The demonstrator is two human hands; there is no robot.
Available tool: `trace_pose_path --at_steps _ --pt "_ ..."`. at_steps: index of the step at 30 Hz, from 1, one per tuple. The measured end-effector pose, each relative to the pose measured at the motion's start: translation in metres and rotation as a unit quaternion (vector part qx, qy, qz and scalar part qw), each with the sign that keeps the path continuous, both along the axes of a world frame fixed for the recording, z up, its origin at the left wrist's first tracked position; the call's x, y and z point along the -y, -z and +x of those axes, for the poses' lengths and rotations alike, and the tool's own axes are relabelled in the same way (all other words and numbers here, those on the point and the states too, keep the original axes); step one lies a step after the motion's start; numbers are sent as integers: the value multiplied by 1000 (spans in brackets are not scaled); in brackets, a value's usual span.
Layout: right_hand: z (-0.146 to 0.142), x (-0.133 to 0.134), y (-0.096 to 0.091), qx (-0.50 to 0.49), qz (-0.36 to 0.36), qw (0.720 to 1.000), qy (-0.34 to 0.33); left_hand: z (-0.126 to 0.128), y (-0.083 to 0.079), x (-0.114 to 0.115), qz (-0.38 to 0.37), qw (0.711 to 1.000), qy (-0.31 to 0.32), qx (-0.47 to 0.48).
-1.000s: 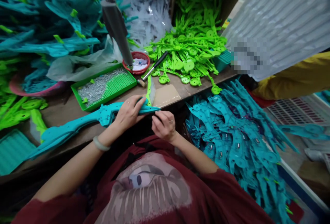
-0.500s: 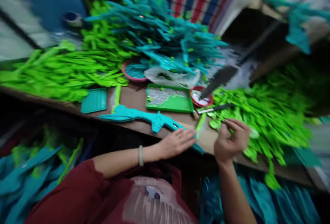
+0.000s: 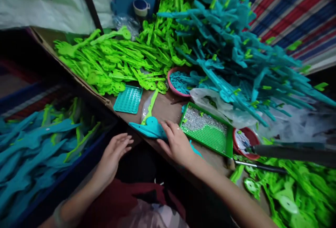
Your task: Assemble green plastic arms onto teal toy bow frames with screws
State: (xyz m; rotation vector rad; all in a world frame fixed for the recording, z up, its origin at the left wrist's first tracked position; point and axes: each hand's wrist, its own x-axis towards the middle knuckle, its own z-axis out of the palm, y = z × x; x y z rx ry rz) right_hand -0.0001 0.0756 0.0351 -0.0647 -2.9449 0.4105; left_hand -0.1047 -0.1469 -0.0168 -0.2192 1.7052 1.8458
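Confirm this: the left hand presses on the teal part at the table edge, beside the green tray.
Wrong hand. The head view shows the right hand on the teal part at the edge of the table, beside the green tray. The left hand hovers open, apart from it.

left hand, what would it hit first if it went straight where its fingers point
Probably the near end of the teal plastic part under the right hand; the open left hand points up and right at it, though depth is unclear.
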Motion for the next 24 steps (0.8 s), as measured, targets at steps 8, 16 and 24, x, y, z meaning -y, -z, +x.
trace_pose_path --at_steps 8,16,24 --pt "-6 20 10 30 32 996 -75 6 -18 -12 107 979 110 137" --pt "0 31 4 22 88 987 -134 10 -11 -17 73 985 117 106" --pt "-4 36 8 5 108 984 -142 9 -12 -15 49 986 132 91"
